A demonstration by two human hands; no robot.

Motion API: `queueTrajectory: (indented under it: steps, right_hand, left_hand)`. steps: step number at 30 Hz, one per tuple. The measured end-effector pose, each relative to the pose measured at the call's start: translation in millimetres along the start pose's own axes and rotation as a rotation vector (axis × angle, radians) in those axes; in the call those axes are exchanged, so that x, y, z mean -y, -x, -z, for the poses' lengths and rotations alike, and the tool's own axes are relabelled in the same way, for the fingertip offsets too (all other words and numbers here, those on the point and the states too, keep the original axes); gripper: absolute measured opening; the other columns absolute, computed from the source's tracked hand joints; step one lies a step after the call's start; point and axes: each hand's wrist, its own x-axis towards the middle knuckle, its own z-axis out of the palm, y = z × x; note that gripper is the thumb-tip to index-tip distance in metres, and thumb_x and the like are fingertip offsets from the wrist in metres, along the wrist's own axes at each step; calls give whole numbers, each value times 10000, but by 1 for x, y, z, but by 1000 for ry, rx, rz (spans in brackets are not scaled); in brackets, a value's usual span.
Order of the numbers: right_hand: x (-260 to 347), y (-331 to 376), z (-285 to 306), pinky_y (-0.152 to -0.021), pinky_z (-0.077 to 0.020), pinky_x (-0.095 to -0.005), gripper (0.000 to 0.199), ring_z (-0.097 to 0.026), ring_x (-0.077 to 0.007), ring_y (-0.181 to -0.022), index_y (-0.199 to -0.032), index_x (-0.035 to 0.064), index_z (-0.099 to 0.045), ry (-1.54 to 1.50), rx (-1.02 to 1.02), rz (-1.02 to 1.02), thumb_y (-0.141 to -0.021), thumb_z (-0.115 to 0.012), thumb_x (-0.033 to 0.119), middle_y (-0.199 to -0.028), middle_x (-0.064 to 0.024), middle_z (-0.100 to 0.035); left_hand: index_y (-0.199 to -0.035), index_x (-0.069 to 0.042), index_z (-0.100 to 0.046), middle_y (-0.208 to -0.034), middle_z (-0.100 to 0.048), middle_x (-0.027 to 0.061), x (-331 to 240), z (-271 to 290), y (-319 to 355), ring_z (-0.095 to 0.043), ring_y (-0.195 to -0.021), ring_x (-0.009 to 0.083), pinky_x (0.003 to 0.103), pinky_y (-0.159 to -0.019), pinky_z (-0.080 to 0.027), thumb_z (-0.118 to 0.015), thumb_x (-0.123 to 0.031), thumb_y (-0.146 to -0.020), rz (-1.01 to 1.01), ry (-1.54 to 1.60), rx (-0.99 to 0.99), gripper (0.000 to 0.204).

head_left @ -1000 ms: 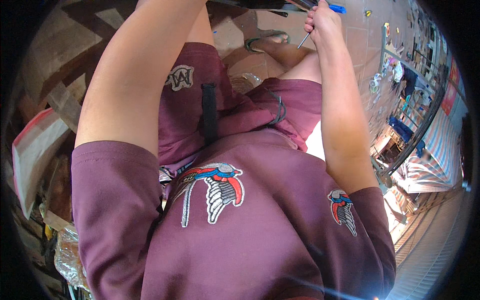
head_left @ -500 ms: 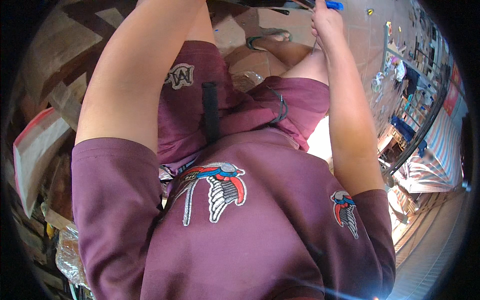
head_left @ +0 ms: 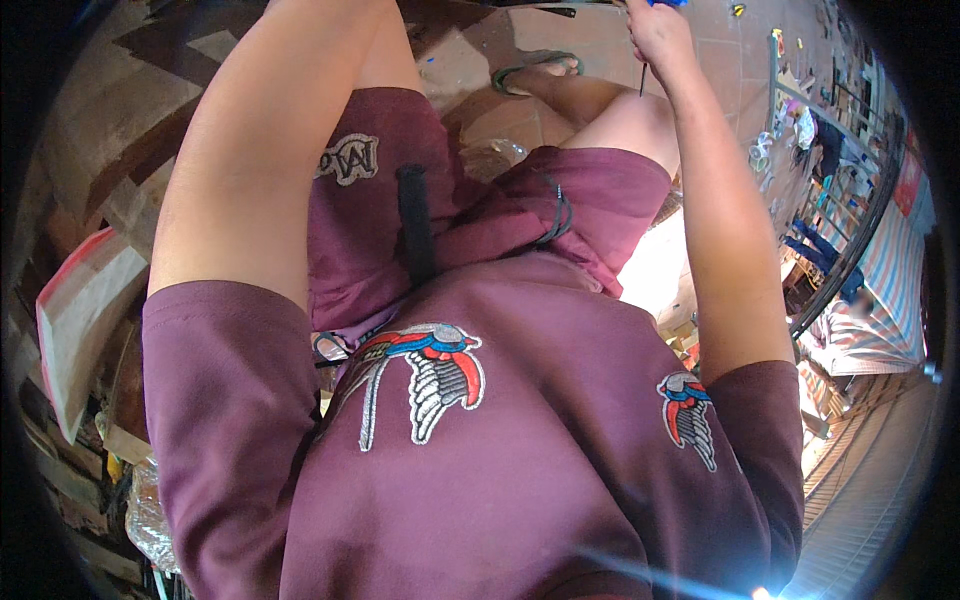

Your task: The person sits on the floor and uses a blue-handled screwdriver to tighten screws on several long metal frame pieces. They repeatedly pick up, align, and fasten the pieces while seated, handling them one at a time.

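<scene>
My right hand (head_left: 662,42) is at the top edge, right of centre, its fingers closed round a tool. A blue handle end (head_left: 668,2) of the tool shows above the fist, cut off by the frame. A thin dark shaft (head_left: 643,80) sticks out below the fist, over my bare right knee; whether it belongs to the blue handle I cannot tell. My left arm (head_left: 240,150) reaches up past the top edge, so the left hand and anything it touches lie out of view.
Wooden boards and blocks (head_left: 110,130) crowd the left side, near a pale red-edged panel (head_left: 85,320) and clear plastic wrap (head_left: 150,520). My sandalled foot (head_left: 540,72) rests on the tiled floor (head_left: 720,70). Scattered goods and a striped cloth (head_left: 890,300) are at the right.
My right hand has shifted slightly right, and less of the blue handle shows at the top edge. The thin shaft below the fist now stands out more clearly.
</scene>
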Motion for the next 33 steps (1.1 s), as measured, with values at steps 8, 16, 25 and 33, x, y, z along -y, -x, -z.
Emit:
queueTrajectory:
  steps: [8, 16, 25, 33]
  right_hand:
    - [-20, -31, 26, -794, -541, -396, 407, -700, -298, -827, -1009, 69, -739, 152, 142, 548, -951, -675, 467, -901, -182, -734]
    - [37, -18, 70, -749, -531, -416, 355, -675, -337, -801, -960, 51, -709, 510, 420, 628, -948, -683, 405, -837, -148, -713]
    - [-10, -9, 42, -704, -556, -446, 464, -703, -330, -844, -1047, 153, -691, 324, -75, 744, -908, -654, 595, -895, -108, -712]
    - [-58, -8, 33, -764, -560, -448, 270, -685, -327, -890, -1103, 146, -687, 173, -200, 883, -916, -666, 340, -1009, -83, -683]
  left_hand:
    - [-906, -31, -782, -908, -748, 193, -2, 4, -1, -717, -917, 365, 476, -809, -559, -475, -710, -921, 5, -33, 28, 746]
    - [-1023, -47, -755, -966, -751, 174, -9, 20, -1, -711, -949, 351, 467, -816, -560, -487, -673, -945, 38, -53, 153, 685]
    - [-1008, -55, -741, -981, -726, 184, -3, 15, 11, -682, -984, 377, 477, -846, -537, -577, -566, -934, 52, 125, 7, 541]
    - [-1042, -86, -688, -1028, -691, 148, -109, -7, -12, -649, -1008, 368, 472, -870, -518, -638, -309, -922, -432, 366, -438, 258]
